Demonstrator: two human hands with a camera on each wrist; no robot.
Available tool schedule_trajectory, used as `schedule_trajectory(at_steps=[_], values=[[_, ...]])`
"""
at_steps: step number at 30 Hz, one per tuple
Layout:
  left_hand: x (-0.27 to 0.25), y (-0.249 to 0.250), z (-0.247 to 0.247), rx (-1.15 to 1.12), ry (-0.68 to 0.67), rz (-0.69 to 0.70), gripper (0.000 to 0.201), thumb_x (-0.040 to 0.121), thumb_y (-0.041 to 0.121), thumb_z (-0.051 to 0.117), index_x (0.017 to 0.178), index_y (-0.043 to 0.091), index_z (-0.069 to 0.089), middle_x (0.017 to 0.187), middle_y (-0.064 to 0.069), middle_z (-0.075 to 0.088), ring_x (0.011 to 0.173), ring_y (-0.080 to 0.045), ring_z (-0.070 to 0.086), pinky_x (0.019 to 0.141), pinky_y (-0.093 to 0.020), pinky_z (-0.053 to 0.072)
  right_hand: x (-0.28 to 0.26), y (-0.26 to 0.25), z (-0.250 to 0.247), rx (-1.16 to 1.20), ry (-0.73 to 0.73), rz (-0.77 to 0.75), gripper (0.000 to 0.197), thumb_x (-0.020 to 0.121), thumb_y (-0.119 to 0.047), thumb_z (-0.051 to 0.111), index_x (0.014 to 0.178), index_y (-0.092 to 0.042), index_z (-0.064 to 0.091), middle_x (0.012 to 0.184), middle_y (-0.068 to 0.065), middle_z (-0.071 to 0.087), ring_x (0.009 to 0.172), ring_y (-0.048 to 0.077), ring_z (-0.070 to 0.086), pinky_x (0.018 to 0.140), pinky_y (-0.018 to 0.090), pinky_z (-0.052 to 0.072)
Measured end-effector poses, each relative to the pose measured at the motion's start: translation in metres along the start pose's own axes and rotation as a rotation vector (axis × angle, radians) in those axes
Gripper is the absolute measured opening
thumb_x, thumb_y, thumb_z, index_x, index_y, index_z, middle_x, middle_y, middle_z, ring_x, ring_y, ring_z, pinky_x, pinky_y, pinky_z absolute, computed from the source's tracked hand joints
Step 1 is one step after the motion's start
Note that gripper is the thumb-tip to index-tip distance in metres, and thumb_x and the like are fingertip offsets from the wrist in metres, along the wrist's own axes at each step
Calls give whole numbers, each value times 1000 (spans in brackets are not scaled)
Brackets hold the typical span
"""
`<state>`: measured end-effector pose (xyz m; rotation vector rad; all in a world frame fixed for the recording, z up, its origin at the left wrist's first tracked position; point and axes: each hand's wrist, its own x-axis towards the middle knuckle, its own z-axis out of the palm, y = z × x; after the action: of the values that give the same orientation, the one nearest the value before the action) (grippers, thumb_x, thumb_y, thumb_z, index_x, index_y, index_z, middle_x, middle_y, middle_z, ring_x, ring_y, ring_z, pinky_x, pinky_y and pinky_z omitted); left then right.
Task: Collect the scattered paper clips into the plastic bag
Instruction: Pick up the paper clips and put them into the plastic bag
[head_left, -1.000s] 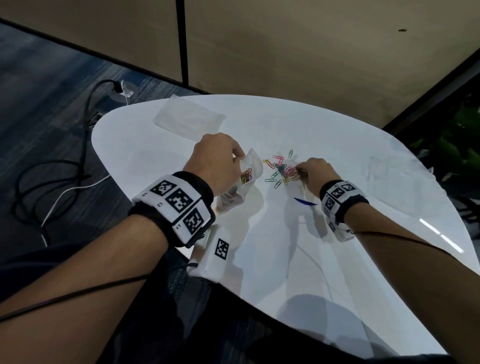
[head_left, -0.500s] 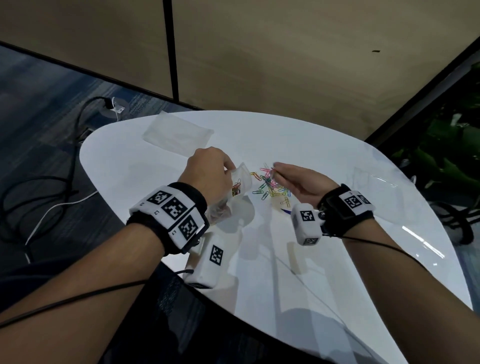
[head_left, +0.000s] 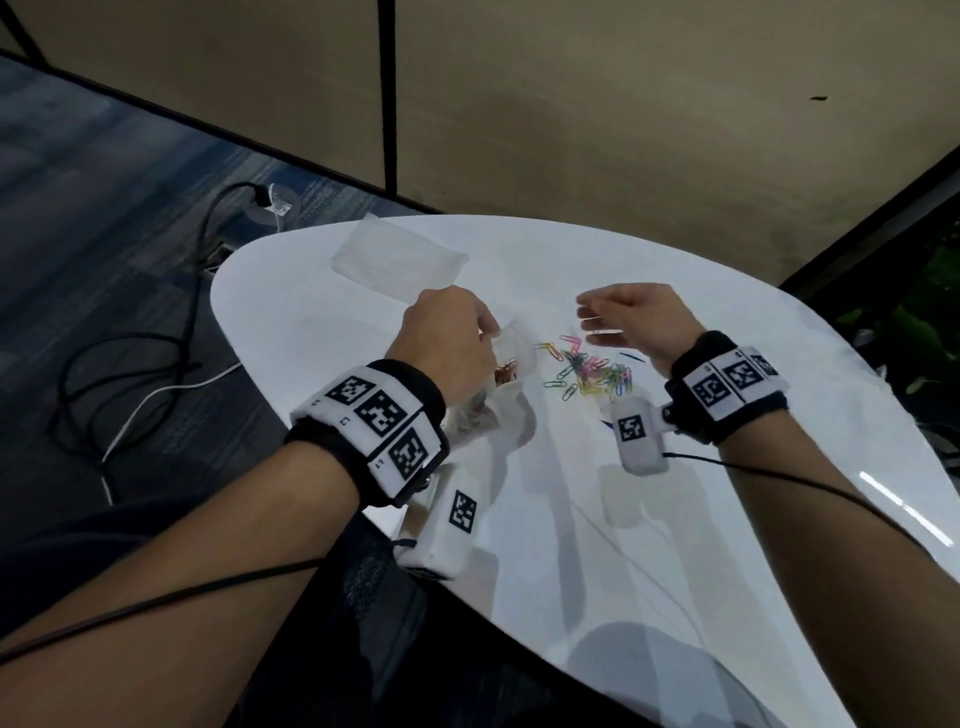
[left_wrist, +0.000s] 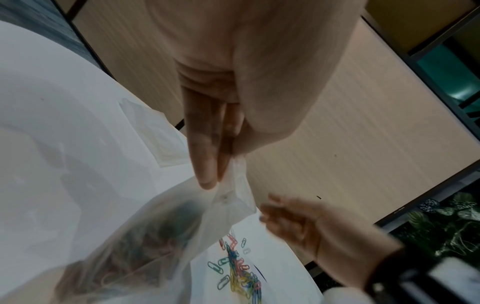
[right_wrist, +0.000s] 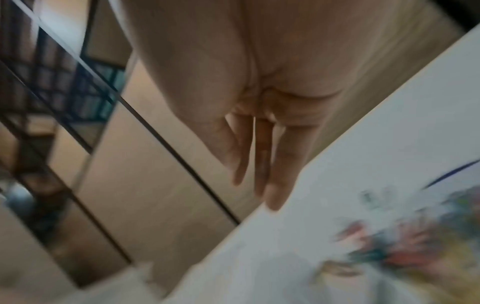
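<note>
A heap of coloured paper clips (head_left: 592, 371) lies in the middle of the white table (head_left: 675, 519); it also shows in the left wrist view (left_wrist: 239, 273) and, blurred, in the right wrist view (right_wrist: 405, 246). My left hand (head_left: 488, 332) pinches the rim of the clear plastic bag (head_left: 511, 348) between thumb and fingers (left_wrist: 205, 164). The bag (left_wrist: 155, 236) hangs with its mouth up and holds several clips. My right hand (head_left: 589, 322) hovers above the heap, close to the bag's mouth, with its fingers (right_wrist: 278, 185) straight. I see no clip in it.
A second flat clear bag (head_left: 400, 254) lies at the table's far left. A short blue mark (head_left: 631, 357) is on the table right of the heap. Cables (head_left: 130, 364) trail over the floor on the left. A tan partition wall stands behind the table.
My right hand rose from the heap, carried clips toward the bag's mouth, and now has its fingers spread straight. My left hand has kept hold of the bag.
</note>
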<state>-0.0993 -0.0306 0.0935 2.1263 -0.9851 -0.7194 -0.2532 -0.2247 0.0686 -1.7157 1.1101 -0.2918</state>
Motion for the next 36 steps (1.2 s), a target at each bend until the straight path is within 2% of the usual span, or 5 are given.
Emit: schedule_trajectory(at_steps=[4, 12, 18, 29, 36], values=[[0, -8, -9, 3, 11, 5, 15, 93, 10, 61, 98, 17, 74, 95, -11, 74, 84, -30, 74, 80, -40, 63, 46, 66, -3, -778, -5, 134, 45, 102, -27, 41, 146, -17, 43, 153, 8, 41, 138, 31, 41, 115, 36, 30], [-2, -10, -14, 37, 3, 18, 16, 93, 10, 61, 100, 14, 75, 92, -11, 74, 83, -30, 74, 79, -41, 63, 37, 72, 32, -1046, -302, -257, 52, 99, -23, 48, 149, -18, 35, 157, 11, 28, 139, 32, 35, 113, 43, 32], [-4, -7, -10, 66, -3, 19, 17, 93, 11, 60, 98, 18, 74, 96, -11, 74, 85, -32, 73, 82, -42, 62, 21, 75, 41, -1209, -157, -396, 22, 89, -3, 52, 99, -8, 71, 100, 11, 64, 91, 32, 64, 77, 35, 50], [1, 2, -4, 58, -11, 7, 16, 93, 11, 62, 101, 15, 75, 97, -12, 75, 86, -30, 74, 82, -41, 63, -4, 32, 3, 515, 57, 220, 21, 83, 1, 72, 101, 9, 69, 93, 18, 73, 78, 19, 74, 73, 22, 59], [0, 9, 4, 38, -26, -11, 15, 92, 13, 62, 96, 19, 75, 95, -11, 75, 84, -31, 74, 80, -41, 63, -55, -25, 47, 677, -182, 174, 12, 89, 4, 62, 98, 11, 68, 90, 17, 73, 80, 15, 72, 73, 17, 58]])
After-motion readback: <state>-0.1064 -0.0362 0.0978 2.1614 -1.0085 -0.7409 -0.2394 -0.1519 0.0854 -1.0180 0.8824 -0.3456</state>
